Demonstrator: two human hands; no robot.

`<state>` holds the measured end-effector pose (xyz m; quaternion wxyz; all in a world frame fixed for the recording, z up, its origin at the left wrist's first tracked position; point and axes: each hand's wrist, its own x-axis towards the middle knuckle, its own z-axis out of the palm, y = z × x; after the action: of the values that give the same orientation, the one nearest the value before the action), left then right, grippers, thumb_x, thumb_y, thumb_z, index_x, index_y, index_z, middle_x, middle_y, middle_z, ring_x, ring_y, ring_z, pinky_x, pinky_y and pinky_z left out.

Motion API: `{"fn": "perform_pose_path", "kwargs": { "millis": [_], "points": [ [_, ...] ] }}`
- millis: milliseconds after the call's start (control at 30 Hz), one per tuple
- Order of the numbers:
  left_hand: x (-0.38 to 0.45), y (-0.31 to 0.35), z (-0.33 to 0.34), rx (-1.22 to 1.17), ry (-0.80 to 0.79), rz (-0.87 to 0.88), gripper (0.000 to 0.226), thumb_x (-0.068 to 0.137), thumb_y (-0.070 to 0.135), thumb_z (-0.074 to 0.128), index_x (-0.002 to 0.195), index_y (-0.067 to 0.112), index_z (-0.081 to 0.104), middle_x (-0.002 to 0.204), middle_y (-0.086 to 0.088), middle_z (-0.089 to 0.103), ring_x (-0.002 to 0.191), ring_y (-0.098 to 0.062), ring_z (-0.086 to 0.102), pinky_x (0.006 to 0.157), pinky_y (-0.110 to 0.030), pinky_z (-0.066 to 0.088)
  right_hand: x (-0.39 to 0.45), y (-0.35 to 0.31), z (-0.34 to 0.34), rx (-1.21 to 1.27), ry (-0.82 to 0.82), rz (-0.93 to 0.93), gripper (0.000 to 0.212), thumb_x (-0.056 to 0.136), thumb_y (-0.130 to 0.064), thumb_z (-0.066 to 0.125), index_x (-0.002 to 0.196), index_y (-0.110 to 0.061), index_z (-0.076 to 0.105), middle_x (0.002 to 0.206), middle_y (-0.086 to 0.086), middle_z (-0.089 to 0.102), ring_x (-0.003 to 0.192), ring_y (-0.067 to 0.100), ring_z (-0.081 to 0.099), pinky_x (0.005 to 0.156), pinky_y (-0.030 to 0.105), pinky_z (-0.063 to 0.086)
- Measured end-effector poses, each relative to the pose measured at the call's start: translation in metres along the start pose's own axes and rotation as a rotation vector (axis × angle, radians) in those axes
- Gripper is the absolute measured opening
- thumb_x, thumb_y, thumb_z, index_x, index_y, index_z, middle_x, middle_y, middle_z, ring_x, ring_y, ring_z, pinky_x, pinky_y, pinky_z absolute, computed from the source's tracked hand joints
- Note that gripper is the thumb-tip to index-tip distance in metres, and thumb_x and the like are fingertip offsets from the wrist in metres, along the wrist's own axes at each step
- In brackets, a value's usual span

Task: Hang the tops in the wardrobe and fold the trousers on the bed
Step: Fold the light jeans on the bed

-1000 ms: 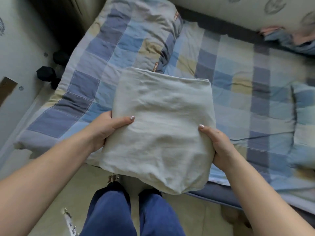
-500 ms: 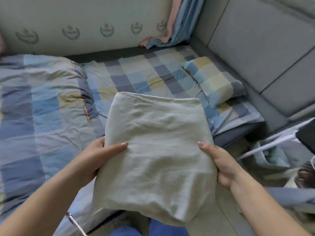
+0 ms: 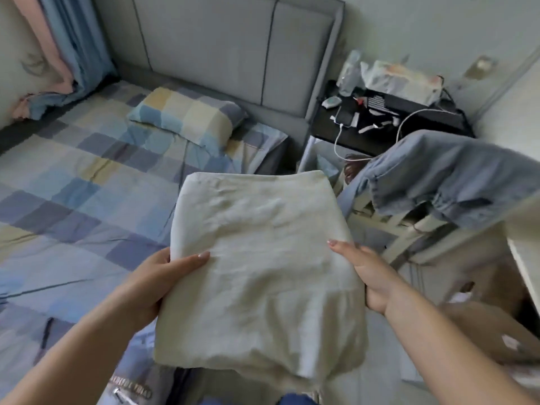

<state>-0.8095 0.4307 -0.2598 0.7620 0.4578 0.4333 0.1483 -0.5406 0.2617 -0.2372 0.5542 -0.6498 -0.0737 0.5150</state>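
Now the folded trousers (image 3: 260, 273), a pale cream bundle squared into a thick rectangle, are held in the air between both hands, above the near edge of the bed (image 3: 87, 206) and the strip of floor beside it. The left hand (image 3: 157, 285) clamps the left edge, thumb on top and the fingers (image 3: 163, 299) tucked out of sight beneath the cloth; the right hand (image 3: 371, 276) grips the right edge the same way, thumb lying across the top surface. Neither hand is free, and the bundle touches nothing else. The folding step looks finished for this garment, and the step in hand seems to be carrying it to where it will rest. A checked pillow (image 3: 190, 118) lies at the head of the bed against the grey headboard (image 3: 233, 51), and a blue denim garment (image 3: 453, 182) is draped over a white rack (image 3: 409, 232) to the right, near a cluttered dark nightstand (image 3: 388, 118). The next move probably calls for lowering the bundle flat onto a bare stretch of the checked sheet, keeping both edges level so the layers do not slip apart, then letting go.
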Motion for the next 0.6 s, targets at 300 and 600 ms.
{"fn": "perform_pose_path", "kwargs": {
  "millis": [300, 600],
  "points": [
    [0.047, -0.005, 0.175, 0.171, -0.285, -0.08, 0.049, 0.062, 0.03, 0.075, 0.103, 0.005, 0.068, 0.096, -0.019, 0.073, 0.08, -0.033, 0.072, 0.056, -0.036, 0.058, -0.058, 0.013, -0.173, 0.172, 0.241, -0.05, 0.041, 0.075, -0.029, 0.07, 0.107, -0.005, 0.068, 0.098, 0.017, 0.073, 0.082, 0.029, 0.072, 0.061, 0.034, 0.056],
    [0.074, -0.034, 0.383, 0.313, -0.451, -0.108, 0.055, 0.058, 0.032, 0.077, 0.106, 0.007, 0.067, 0.099, -0.019, 0.072, 0.088, -0.038, 0.07, 0.076, -0.047, 0.057, -0.115, 0.016, -0.348, 0.312, 0.436, -0.078, 0.024, 0.087, -0.027, 0.063, 0.104, -0.011, 0.069, 0.098, 0.014, 0.073, 0.083, 0.027, 0.072, 0.063, 0.033, 0.058]
  ]
}}
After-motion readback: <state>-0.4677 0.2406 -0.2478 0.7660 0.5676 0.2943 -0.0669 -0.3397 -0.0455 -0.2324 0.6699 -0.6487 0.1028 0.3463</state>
